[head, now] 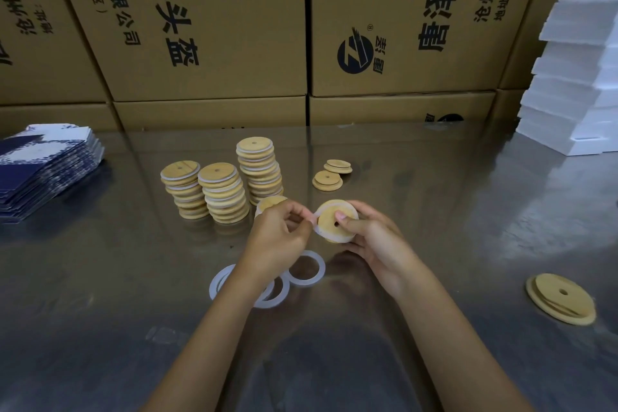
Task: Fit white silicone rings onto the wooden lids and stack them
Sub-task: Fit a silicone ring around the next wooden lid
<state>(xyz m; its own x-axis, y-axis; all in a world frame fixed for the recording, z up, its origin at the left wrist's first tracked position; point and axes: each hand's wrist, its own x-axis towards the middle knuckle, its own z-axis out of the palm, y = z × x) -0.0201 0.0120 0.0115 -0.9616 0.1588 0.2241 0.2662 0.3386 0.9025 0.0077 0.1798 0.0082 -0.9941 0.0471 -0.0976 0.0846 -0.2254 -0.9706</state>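
My right hand (371, 237) holds a round wooden lid (329, 221) above the table, thumb pressed near its centre hole. A white silicone ring (326, 237) wraps its rim, and my left hand (279, 234) pinches the ring's left edge. Three stacks of ringed lids (224, 192) stand behind my hands, and another ringed lid (267, 202) lies half hidden behind my left hand. Loose white rings (306, 269) lie on the table under my left wrist. Two bare lids (331, 174) sit farther back to the right, and one bare lid (561, 298) lies at the right.
The shiny metal table (100, 278) carries a pile of blue and white flat cartons (43, 167) at the left and stacked white foam pieces (575, 77) at the right. Large cardboard boxes (214, 27) wall off the back.
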